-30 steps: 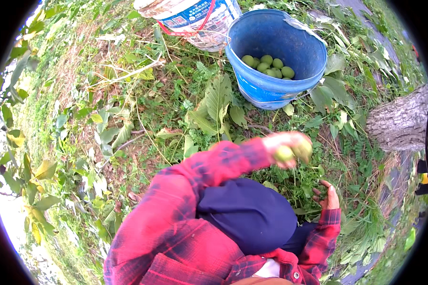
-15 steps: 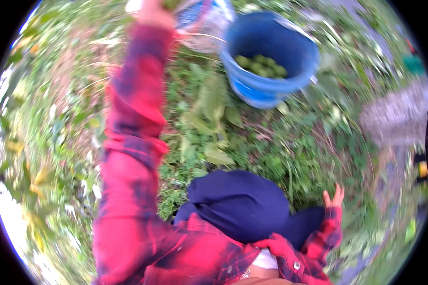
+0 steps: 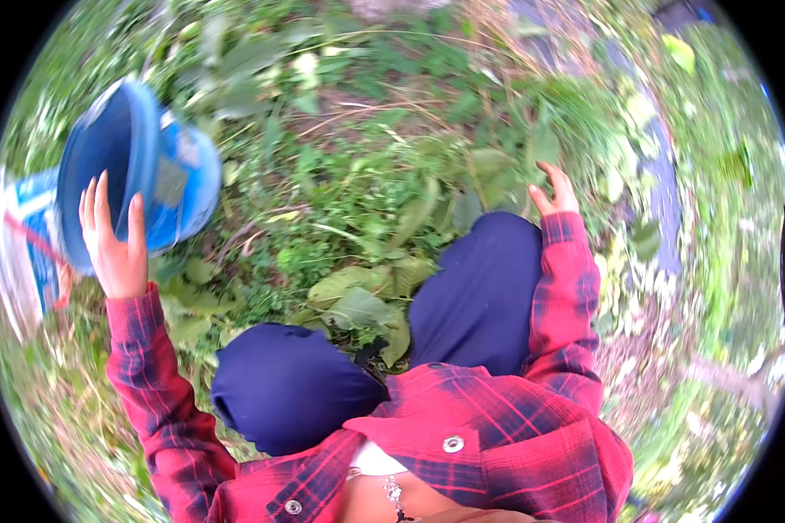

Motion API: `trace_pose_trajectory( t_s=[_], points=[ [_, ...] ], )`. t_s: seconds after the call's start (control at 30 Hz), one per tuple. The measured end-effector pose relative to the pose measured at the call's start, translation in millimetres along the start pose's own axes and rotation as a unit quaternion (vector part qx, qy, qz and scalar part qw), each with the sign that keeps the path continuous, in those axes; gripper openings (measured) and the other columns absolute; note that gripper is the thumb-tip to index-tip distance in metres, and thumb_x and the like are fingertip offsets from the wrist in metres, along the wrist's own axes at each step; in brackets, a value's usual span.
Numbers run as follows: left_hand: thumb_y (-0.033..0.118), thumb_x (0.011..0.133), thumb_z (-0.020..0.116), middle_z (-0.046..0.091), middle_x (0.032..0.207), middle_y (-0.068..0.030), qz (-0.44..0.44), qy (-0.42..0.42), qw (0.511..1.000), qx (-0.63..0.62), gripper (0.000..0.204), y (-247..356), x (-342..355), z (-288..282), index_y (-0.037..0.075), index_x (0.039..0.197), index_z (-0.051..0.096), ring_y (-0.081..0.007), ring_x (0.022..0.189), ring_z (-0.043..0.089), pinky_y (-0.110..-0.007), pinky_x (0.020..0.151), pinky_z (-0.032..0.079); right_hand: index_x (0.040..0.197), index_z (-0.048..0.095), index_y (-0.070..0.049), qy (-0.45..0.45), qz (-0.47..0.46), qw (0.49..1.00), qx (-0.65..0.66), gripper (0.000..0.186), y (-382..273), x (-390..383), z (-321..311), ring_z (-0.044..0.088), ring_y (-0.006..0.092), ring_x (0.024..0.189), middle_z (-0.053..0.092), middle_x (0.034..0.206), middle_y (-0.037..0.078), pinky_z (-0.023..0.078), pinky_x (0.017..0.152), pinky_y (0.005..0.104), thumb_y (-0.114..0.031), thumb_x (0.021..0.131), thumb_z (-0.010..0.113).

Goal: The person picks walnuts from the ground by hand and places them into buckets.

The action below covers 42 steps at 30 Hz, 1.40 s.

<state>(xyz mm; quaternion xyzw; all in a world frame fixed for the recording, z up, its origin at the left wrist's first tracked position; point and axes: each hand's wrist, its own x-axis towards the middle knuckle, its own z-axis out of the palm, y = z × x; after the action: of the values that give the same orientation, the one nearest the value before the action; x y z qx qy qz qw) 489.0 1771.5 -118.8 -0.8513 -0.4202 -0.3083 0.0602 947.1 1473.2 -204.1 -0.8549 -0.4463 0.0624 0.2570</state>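
Shift since earlier: blue bucket [image 3: 190,179] and white bucket [image 3: 28,283] go from the top of the view to its left side; the left grip [image 3: 118,251] comes down from its high reach.
White bucket: far left, just beside the blue one, its red handle [image 3: 35,239] blurred.
Left grip: bare, fingers spread apart, nothing seen in it; it overlaps the blue mouth, though I can't tell if it touches the rim.
Blue bucket: just beyond the left grip, easily its nearer hand; the long axis runs mouth at left, base at right, contents hidden from me.
Broad leaves [image 3: 358,305]: on the ground between both knees.
Right grip [image 3: 556,193]: fingers loosely curled, thumb apart, apparently empty, near the right knee [image 3: 484,292], well apart from both buckets.
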Motion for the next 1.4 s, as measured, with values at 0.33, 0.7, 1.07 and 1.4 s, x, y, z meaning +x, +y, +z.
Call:
trace_pose_trajectory(
  t_s=[0.33,0.7,1.07,1.4],
  points=[
    [0.013,0.074,0.052,0.036,0.115,-0.0206,0.095,-0.16,0.982,0.01,0.041,115.7,61.7,7.4,0.004,0.112,0.04,-0.031,0.107,0.036,-0.035,0.087,0.03,0.114,0.034,-0.03,-0.136,0.297,0.945,-0.005,0.043,117.4,-152.2,85.5,0.036,0.0349,0.103,0.03,0.118,0.014,0.034,0.084,0.0415,-0.036,0.073,0.044],
    [0.008,0.07,0.053,0.041,0.111,-0.0198,0.17,-0.282,0.942,-0.065,0.038,287.2,66.3,12.6,0.001,0.106,0.045,-0.0325,0.104,0.039,-0.035,0.086,0.031,0.107,0.045,-0.016,-0.165,0.198,0.914,0.313,0.04,161.4,-229.0,16.5,0.048,0.0288,0.089,0.046,0.1,0.012,0.041,0.076,0.0354,-0.02,0.068,0.054],
    [0.013,0.067,0.056,0.048,0.101,-0.0196,0.16,-0.361,0.917,-0.046,0.039,318.5,86.8,-6.5,0.0,0.102,0.046,-0.0321,0.097,0.045,-0.035,0.083,0.035,0.127,0.01,-0.026,-0.087,0.387,0.917,-0.048,0.102,353.9,-183.6,-112.9,0.035,0.0324,0.107,0.029,0.124,0.013,0.032,0.086,0.0393,-0.026,0.047,0.074],
    [0.019,0.065,0.057,0.053,0.091,-0.0195,0.021,-0.454,0.891,0.006,0.035,309.9,43.9,-12.1,0.001,0.094,0.052,-0.0315,0.088,0.05,-0.036,0.078,0.039,0.1,0.052,-0.014,-0.173,0.403,0.896,-0.07,0.037,306.6,-79.3,-127.1,0.049,0.0319,0.091,0.052,0.096,0.016,0.042,0.075,0.0364,-0.022,0.064,0.054]
  ],
)
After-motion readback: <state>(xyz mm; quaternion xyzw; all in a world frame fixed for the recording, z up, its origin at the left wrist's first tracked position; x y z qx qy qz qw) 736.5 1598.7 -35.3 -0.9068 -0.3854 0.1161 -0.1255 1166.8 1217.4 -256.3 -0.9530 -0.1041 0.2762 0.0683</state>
